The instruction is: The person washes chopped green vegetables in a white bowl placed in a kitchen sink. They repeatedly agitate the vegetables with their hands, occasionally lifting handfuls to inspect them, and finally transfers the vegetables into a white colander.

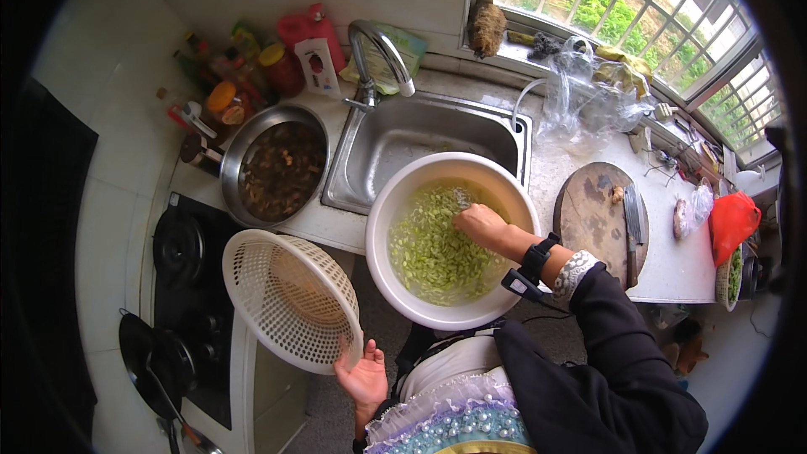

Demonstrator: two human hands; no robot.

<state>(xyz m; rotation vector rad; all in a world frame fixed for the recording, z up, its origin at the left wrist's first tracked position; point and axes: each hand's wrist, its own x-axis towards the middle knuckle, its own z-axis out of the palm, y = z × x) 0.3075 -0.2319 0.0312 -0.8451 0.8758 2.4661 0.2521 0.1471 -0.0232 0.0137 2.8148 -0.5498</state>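
Observation:
My left hand (364,375) grips the lower rim of a cream plastic colander (287,302). The colander is tilted on its side in the air, its mouth facing left and down, and I see nothing in it. My right hand (482,226) dips into a white plastic basin (386,290), its fingers hidden below the surface. Cloudy water and many small pale-green vegetable pieces (435,252) fill the basin. Whether those fingers hold any pieces cannot be made out. The basin overlaps the front edge of the stainless steel sink (410,132).
Left of the sink stands a steel bowl (315,139) of dark soaking pieces. A chrome faucet (384,50) arches over the sink. On the right, a cleaver (632,233) lies on a round wooden chopping board (583,233). The black cooktop (214,353) is at lower left.

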